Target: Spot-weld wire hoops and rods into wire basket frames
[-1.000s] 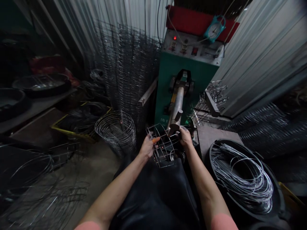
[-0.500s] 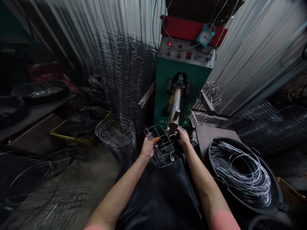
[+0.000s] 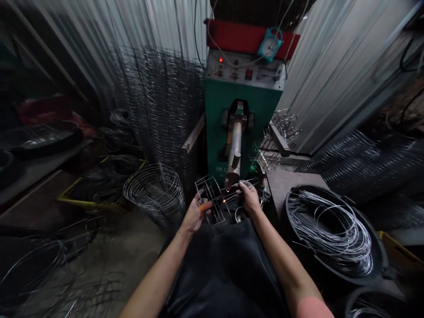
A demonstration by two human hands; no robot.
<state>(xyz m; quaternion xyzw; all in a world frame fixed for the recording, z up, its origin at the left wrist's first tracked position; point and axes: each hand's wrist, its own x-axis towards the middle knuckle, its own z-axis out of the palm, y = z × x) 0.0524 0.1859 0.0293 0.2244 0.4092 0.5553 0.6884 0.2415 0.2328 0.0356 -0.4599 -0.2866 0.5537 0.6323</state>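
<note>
The left hand [image 3: 194,215] and the right hand [image 3: 250,198] are both closed on a wire frame [image 3: 215,201], and they hold it just under the metal arm [image 3: 233,150] of the green machine [image 3: 238,97]. A black tub of wire coils [image 3: 331,234] stands near on the right.

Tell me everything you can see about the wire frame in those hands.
The wire frame is an open cage of thin, shiny metal rods, straight and crossing. It sits tilted, gripped by the left hand and the right hand. Its upper part lies close under the tip of the machine's metal electrode arm, and a small orange spark glows among the rods there.
</note>
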